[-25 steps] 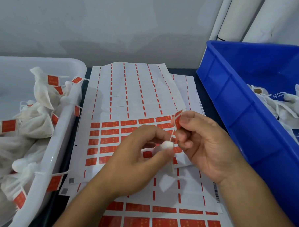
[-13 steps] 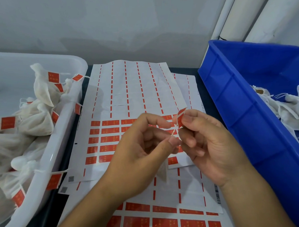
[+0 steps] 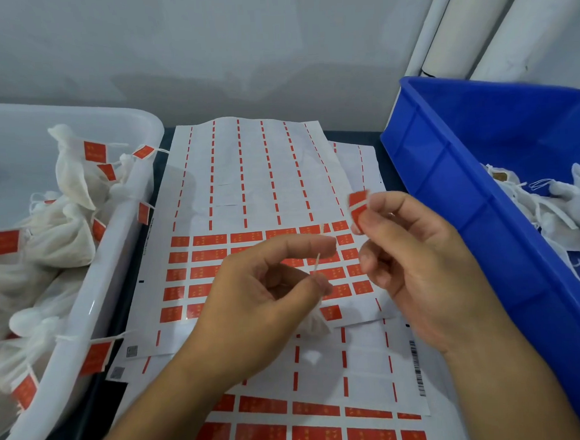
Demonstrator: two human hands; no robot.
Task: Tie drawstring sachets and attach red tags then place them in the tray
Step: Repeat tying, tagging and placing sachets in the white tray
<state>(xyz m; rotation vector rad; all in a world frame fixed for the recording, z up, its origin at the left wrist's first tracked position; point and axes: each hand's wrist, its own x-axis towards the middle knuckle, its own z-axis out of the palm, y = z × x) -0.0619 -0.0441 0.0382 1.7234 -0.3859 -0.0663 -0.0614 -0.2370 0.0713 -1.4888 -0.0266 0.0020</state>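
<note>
My left hand [image 3: 262,297] pinches the drawstring of a small white sachet [image 3: 314,323] that hangs below its fingers, mostly hidden behind them. My right hand [image 3: 413,264] pinches a red tag [image 3: 358,206] between thumb and forefinger, with a white string end lying across it. The two hands are a little apart above the sticker sheets [image 3: 264,194]. The white tray [image 3: 117,247] at the left holds several tied sachets with red tags.
A blue bin [image 3: 453,179] at the right holds several white sachets without tags [image 3: 554,205]. Sheets of red stickers cover the dark table between the two containers. White pipes [image 3: 473,25] stand at the back right against the wall.
My right hand has lifted the red tag up and to the right, away from my left hand. The string now stretches between the two hands, and the sachet hangs lower.
</note>
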